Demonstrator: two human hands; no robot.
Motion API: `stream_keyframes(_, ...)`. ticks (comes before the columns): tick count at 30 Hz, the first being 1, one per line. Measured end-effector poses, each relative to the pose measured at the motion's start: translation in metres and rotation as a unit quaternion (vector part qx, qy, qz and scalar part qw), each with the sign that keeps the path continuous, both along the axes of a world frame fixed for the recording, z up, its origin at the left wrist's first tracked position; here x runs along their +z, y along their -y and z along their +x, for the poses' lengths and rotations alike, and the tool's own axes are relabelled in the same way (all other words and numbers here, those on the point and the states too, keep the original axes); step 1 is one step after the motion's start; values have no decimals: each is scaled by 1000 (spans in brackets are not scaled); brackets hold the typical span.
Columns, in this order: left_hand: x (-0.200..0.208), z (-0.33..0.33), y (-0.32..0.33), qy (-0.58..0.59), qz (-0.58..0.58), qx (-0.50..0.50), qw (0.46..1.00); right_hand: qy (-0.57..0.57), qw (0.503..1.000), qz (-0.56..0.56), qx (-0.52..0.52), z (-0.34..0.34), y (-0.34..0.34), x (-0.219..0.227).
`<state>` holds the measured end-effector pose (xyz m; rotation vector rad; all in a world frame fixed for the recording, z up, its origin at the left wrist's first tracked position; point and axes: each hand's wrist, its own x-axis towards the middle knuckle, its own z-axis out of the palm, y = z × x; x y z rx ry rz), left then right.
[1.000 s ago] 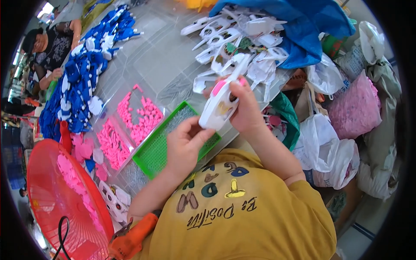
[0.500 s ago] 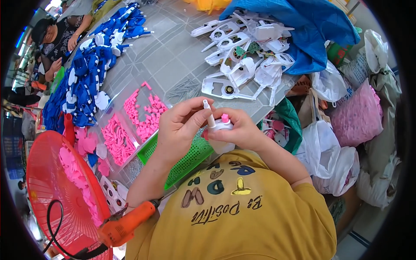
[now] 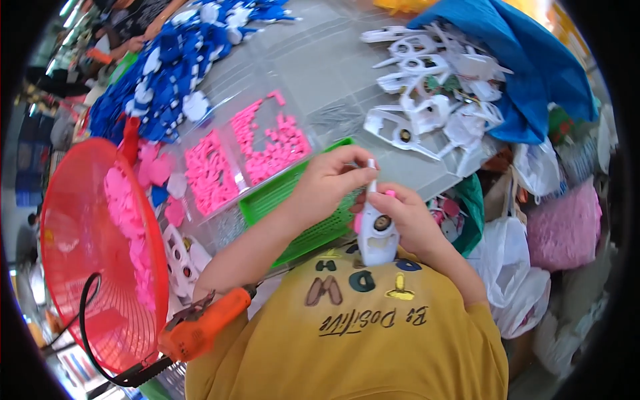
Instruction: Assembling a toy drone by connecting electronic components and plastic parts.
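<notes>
Close to my chest, my right hand point(image 3: 408, 215) is wrapped round a white plastic toy housing point(image 3: 380, 245). On the housing's face are a round dark part and a cut-out, and a pink piece sits at its side. A narrow white stem point(image 3: 372, 179) rises from its upper end. My left hand point(image 3: 333, 185) pinches that stem near the tip between thumb and forefinger. Whether a small separate part is in the pinch, I cannot make out. Beneath my left wrist lies a green perforated basket point(image 3: 288, 248).
A clear divided tray point(image 3: 235, 159) holds small pink parts. White housings point(image 3: 427, 87) are heaped far right by a blue bag point(image 3: 533, 73); blue-and-white pieces point(image 3: 160, 73) pile far left. A red basket point(image 3: 73, 267) and orange power screwdriver point(image 3: 207, 325) are near left. Another person point(image 3: 137, 23) sits beyond.
The housing has turned, so its face with the round dark part now shows. Its stem points more upright, with my left fingers at the tip. The whole view has shifted.
</notes>
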<state>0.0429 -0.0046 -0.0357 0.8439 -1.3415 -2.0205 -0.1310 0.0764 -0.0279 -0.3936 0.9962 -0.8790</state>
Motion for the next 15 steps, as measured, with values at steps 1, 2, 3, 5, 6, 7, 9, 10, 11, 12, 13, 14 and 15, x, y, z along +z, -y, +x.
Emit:
stream_keyframes(1,-6,3,1,0,7,-23,1000,-3,1000,-7,23,-2,-2,-6)
stream_keyframes(2,-12,3,-1,6,-92,-12,996,-9,999,-14,45,-6,-3,-11)
stream_keyframes(3,-12,6,-3,9,-90,-3,996,-4,997,-25,77,-11,-2,-15)
stream_keyframes(5,-8,8,-5,61,-89,-10,994,5,995,-45,87,-10,1,-26)
stream_keyframes(6,-5,8,-5,83,-111,-4,990,11,994,-66,92,-10,1,-28)
stream_keyframes(7,-8,9,-4,83,-110,-3,990,12,993,-65,93,-7,3,-27)
stream_keyframes(9,-16,11,-4,101,-133,23,986,20,994,-85,59,1,6,-22)
stream_keyframes(10,-15,11,-5,101,-132,22,986,20,994,-85,58,1,5,-23)
stream_keyframes(11,-14,14,-6,139,-186,16,973,20,996,-70,60,1,4,-25)
stream_keyframes(12,-12,16,-6,177,-238,9,955,21,996,-55,62,0,3,-25)
stream_keyframes(13,-10,18,-5,178,-239,8,954,22,996,-56,61,0,3,-26)
stream_keyframes(14,-8,20,-3,193,-265,14,945,24,997,-49,59,0,3,-25)
stream_keyframes(15,-6,24,-1,207,-291,20,934,25,997,-42,59,0,3,-25)
